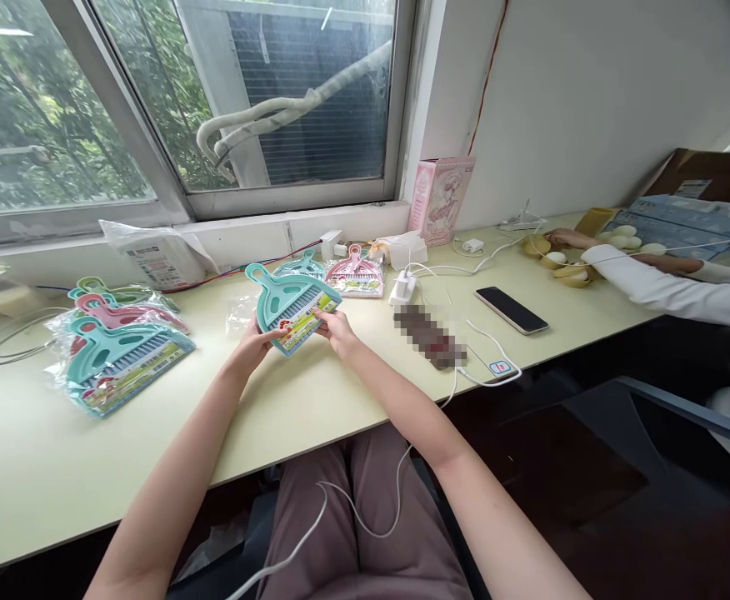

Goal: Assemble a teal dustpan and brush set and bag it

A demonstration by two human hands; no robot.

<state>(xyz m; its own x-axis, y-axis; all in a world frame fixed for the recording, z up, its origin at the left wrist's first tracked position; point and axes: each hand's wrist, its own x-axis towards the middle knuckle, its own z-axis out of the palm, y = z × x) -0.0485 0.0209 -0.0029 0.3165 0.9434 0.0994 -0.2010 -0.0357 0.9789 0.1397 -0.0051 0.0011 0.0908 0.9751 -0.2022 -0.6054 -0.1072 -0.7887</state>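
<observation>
Taking the white charger block (403,289) as landmark, the teal dustpan set (293,312) is to its left, raised just above the table (46,475) and tilted, with a grey-blue row of bristles and a yellow-green label facing the person. The left hand (256,344) grips its lower left edge, thumb laid over the label; the right hand (338,331) pinches the label's right side, between the set and the charger block. Just left of the charger block lies a pink dustpan set (356,273) in clear wrapping, and a little farther left, partly hidden behind the held set, another teal set (306,264). Far left of the block, several wrapped sets (131,367) in teal, pink and green overlap in a pile. Beyond the block, toward the wall, stands a pink box (441,202); near it on the side toward the person is a pixelated object (428,336). A dark-screened phone (512,309) lies to the block's right. Well off to the right, a co-worker's hand (570,239) reaches among round beige things (568,271); I cannot tell whether it grips one.
</observation>
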